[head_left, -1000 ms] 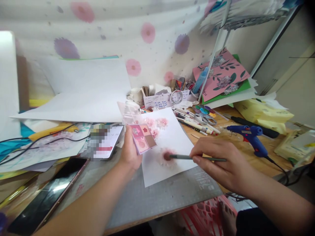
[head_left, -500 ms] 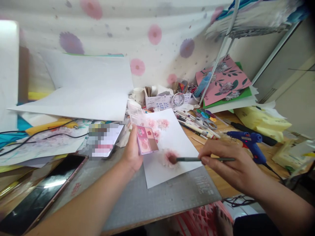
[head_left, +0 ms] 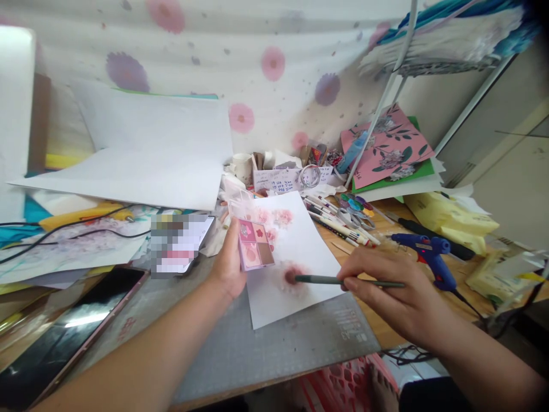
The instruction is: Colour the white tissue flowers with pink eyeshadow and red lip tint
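My left hand (head_left: 229,260) is closed on an eyeshadow palette (head_left: 256,245), a small square case with several pink and brown pans and its clear lid folded up. It is held above the left edge of a white sheet of paper (head_left: 274,309). Between the fingers of my right hand (head_left: 381,283) is a makeup brush (head_left: 319,280) with a dark green handle. Its brown bristles rest on a reddish-pink smudged flower shape (head_left: 302,289) on the paper. Further up the sheet are more pink blossoms (head_left: 283,218), partly behind the palette.
The paper lies on a grey cutting mat (head_left: 214,349). Pens and markers (head_left: 338,220) are spread to its right, near a blue glue gun (head_left: 429,252). A phone (head_left: 189,246) and a larger dark-screened device (head_left: 81,332) lie left. A white mug (head_left: 242,167) stands behind.
The brush tip has shifted slightly left over the smudged flower, my right hand moving with it. My left hand still holds the palette. The whole view has moved a little.
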A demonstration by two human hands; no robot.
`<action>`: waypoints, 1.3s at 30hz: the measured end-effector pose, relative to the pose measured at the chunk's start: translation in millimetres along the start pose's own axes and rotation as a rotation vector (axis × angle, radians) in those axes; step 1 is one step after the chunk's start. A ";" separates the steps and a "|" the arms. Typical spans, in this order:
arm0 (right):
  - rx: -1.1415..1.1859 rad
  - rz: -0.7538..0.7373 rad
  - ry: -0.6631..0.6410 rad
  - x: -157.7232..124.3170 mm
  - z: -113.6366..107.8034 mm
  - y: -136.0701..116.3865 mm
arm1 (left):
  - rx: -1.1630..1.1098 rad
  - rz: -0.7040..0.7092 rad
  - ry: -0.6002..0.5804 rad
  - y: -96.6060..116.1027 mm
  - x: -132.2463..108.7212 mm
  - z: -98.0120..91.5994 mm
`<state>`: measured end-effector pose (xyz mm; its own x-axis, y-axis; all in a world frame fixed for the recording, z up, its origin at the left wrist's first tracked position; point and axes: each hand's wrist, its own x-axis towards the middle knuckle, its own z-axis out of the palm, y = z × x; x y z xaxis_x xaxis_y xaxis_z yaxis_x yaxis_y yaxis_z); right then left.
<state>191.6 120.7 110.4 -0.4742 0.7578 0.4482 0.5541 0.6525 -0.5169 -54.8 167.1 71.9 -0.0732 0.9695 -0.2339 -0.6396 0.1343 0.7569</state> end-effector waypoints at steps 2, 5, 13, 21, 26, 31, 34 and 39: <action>-0.047 0.021 0.043 1.9 1.5 0.8 | -0.012 -0.004 -0.018 -0.3 0.3 -0.2; -0.043 0.051 0.064 3.9 0.5 2.1 | -0.025 -0.021 -0.040 -0.7 0.2 -0.7; -0.040 0.060 0.022 5.3 -7.2 1.2 | 0.022 -0.024 -0.052 -0.5 0.8 -1.1; 0.162 0.187 0.229 -6.9 -20.9 7.8 | 0.067 -0.152 -0.280 0.9 -11.1 -3.9; 0.172 0.036 0.106 -4.6 -10.4 -4.1 | 0.001 -0.245 -0.481 -5.7 -18.3 -3.9; 0.112 0.048 0.134 -7.4 -9.4 -2.7 | -0.042 -0.293 -0.500 -9.0 -19.3 -1.4; 0.138 0.013 0.093 -9.0 -10.4 -2.6 | -0.020 -0.278 -0.481 -10.1 -18.2 -2.7; 0.136 0.023 0.106 -7.6 -11.2 -5.4 | 0.032 -0.217 -0.480 -9.0 -18.0 -2.1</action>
<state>199.9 111.4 118.0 -0.3833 0.7728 0.5059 0.4629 0.6347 -0.6188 -49.3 148.1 68.1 0.4219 0.9024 -0.0874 -0.5771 0.3417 0.7417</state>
